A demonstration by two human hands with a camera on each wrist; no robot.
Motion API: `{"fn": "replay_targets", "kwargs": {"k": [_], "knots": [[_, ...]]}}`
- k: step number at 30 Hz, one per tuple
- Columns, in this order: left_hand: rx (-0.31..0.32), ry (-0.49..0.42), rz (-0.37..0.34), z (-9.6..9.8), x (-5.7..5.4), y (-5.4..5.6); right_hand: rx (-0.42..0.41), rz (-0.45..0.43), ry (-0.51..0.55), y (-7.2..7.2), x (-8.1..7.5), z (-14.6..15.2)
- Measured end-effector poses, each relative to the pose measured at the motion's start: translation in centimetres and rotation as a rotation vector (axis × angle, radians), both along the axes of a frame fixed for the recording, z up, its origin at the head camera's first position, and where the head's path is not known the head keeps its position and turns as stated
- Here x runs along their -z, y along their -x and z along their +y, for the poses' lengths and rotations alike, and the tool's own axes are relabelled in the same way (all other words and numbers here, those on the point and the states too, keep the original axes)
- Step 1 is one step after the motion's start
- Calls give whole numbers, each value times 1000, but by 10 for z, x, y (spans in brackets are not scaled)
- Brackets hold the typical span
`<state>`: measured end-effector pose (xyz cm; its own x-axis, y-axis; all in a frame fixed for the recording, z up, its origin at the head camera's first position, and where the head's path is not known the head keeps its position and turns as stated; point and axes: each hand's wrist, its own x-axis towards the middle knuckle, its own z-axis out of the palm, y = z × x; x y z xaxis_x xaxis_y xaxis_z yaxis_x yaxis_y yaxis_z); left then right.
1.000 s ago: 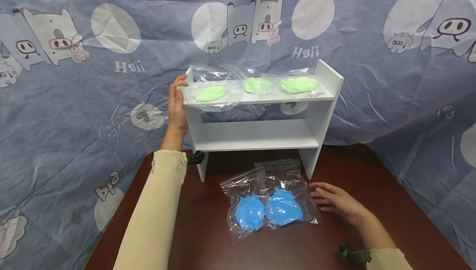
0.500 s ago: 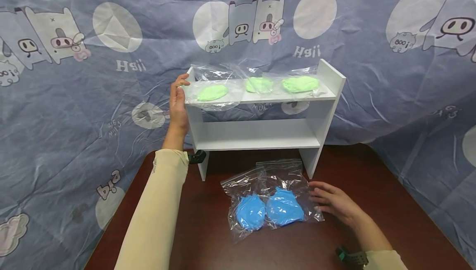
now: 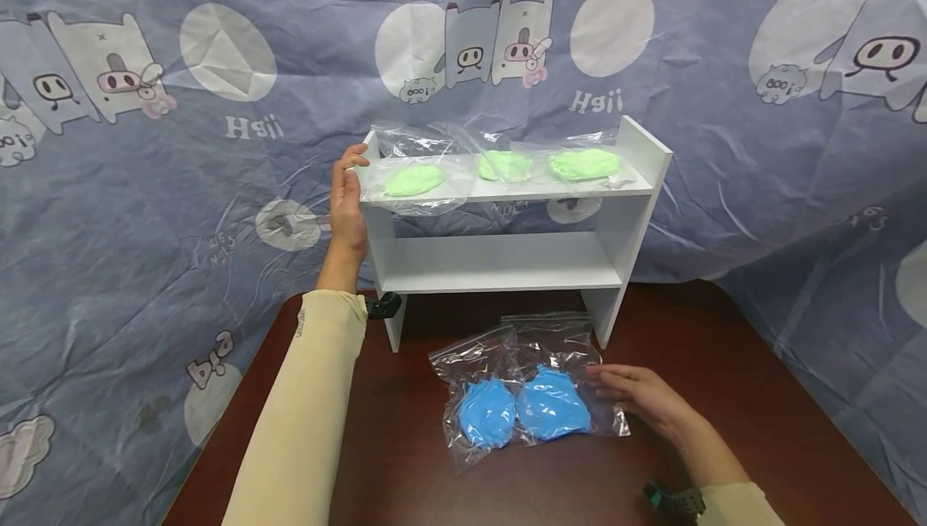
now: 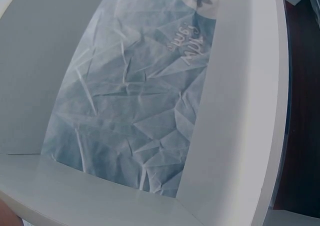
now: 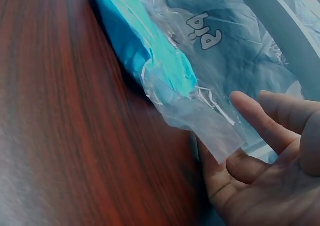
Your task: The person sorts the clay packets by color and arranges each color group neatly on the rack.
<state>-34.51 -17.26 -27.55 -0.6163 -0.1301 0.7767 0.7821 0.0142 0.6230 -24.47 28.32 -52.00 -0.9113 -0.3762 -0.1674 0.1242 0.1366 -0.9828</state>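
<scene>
On the tabletop in the head view lie two clear zip bags, each with a blue soft-looking bundle inside: the left bag (image 3: pixel 487 413) and the right bag (image 3: pixel 554 404). My right hand (image 3: pixel 644 397) is at the right bag's outer edge, fingers loosely spread. In the right wrist view the fingers (image 5: pixel 267 128) reach around the clear plastic edge, thumb apart from them. My left hand (image 3: pixel 348 200) holds the upper left side panel of a white two-tier shelf (image 3: pixel 500 260); in the left wrist view only a sliver of skin shows at the lower left corner.
Three clear bags with pale green bundles, the left one (image 3: pixel 414 180) overhanging the front edge, lie on the top shelf. The shelf stands on a dark red-brown table (image 3: pixel 405 462). A blue cartoon-print cloth (image 3: pixel 290 100) hangs behind it.
My right hand has moved slightly left, and its fingertips now overlap the right bag's edge. That bag's top end has shifted a little. My left hand stays on the shelf panel.
</scene>
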Motion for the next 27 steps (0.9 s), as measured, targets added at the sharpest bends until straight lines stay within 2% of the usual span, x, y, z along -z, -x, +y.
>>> {"fn": "replay_targets", "kwargs": {"k": [6,9,15,21,27], "knots": [[11,1,-6,-2,2,1,28,8,0,-3,4,-4],[7,6,-17,-2,2,1,45,-18,40,-5,4,-6],[5,6,-26,-2,3,0,17,-49,125,-8,2,-11],[5,4,-16,-2,2,1,5,-14,138,-11,1,-15],[1,3,-9,-1,2,0,12,16,197,-12,0,-18]]}}
